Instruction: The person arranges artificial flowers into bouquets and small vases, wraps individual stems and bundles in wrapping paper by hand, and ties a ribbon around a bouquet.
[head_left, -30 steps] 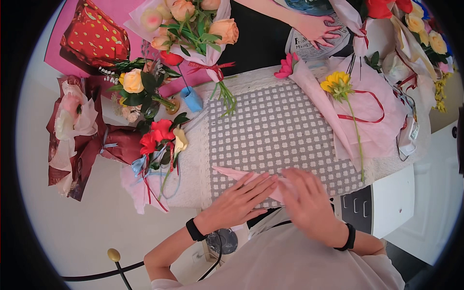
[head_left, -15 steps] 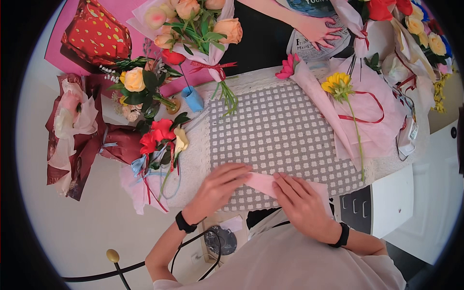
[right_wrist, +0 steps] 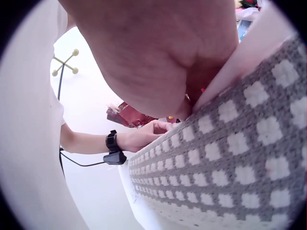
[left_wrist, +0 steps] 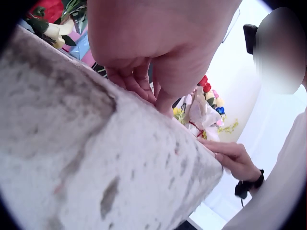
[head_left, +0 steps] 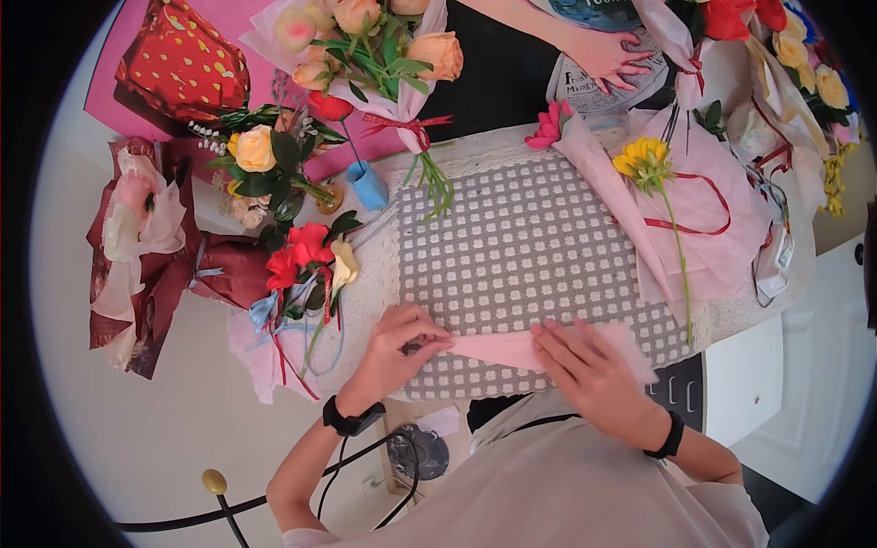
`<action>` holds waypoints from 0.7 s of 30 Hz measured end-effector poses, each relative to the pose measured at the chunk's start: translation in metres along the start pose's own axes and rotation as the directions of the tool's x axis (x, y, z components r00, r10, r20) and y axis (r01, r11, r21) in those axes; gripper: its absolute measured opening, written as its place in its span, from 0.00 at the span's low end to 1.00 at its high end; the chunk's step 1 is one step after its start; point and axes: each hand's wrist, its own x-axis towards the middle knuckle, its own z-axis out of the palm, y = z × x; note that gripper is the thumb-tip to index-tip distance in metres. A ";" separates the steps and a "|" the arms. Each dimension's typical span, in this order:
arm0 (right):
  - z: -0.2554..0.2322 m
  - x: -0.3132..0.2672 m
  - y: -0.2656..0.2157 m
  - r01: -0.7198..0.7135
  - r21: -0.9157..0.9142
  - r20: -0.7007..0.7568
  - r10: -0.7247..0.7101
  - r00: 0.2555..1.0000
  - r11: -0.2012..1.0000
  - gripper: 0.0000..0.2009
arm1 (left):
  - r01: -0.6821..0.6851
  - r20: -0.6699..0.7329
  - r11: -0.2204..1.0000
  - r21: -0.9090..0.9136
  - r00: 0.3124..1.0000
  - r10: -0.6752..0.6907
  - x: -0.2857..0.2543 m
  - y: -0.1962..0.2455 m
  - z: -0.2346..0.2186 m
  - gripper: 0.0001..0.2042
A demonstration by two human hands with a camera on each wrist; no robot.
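A folded strip of pale pink paper [head_left: 498,348] lies across the near edge of the grey-and-white checked mat [head_left: 521,228]. At its left tip, the left hand [head_left: 395,352] pinches the paper between thumb and fingers. The right hand [head_left: 594,379] lies over the strip's right part, fingers extended and pressing on it; a looser paper end fans out beyond that hand. In the right wrist view the pink paper [right_wrist: 249,48] rises beside the right hand [right_wrist: 158,62]. The left wrist view shows the left hand [left_wrist: 153,52] at the table edge, its fingertips partly hidden.
Beyond the mat at right lie a pink wrapping sheet [head_left: 722,237] and a yellow flower [head_left: 644,163]. Red flowers [head_left: 301,254], a blue cup [head_left: 367,186] and a peach rose bouquet [head_left: 434,57] stand or lie left and behind. Another person's hand [head_left: 612,57] rests on printed paper.
The hands moved apart from near each other: the left went left and now pinches the strip's end, the right shifted slightly right. The pink strip lies straighter and more level.
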 end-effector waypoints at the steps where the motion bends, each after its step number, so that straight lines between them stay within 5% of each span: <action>1: -0.003 0.000 0.005 0.014 -0.053 0.003 -0.013 1.000 0.999 0.26 | -0.062 0.025 0.995 0.072 0.998 0.061 -0.001 0.007 0.000 0.09; 5: -0.012 0.001 0.018 0.029 -0.116 0.022 -0.027 0.999 0.993 0.25 | -0.267 0.028 0.929 0.257 0.963 0.269 -0.002 0.021 0.012 0.09; 12: -0.017 -0.001 0.025 -0.015 -0.074 0.020 0.016 1.000 0.997 0.26 | -0.288 0.100 0.822 0.491 0.956 0.275 -0.010 0.031 0.031 0.14; 14: -0.014 -0.003 0.024 -0.056 -0.010 0.002 0.056 0.998 0.998 0.27 | -0.351 0.210 0.749 0.561 0.936 0.282 -0.007 0.048 0.033 0.22; 17: -0.008 -0.006 0.027 -0.090 0.083 -0.029 0.093 0.995 0.992 0.28 | -0.526 0.408 0.758 0.386 0.834 0.371 0.000 0.056 0.044 0.30; 21: -0.004 -0.011 0.029 -0.107 0.094 -0.070 0.114 0.991 0.990 0.29 | -0.509 0.481 0.772 0.380 0.822 0.305 0.004 0.052 0.049 0.34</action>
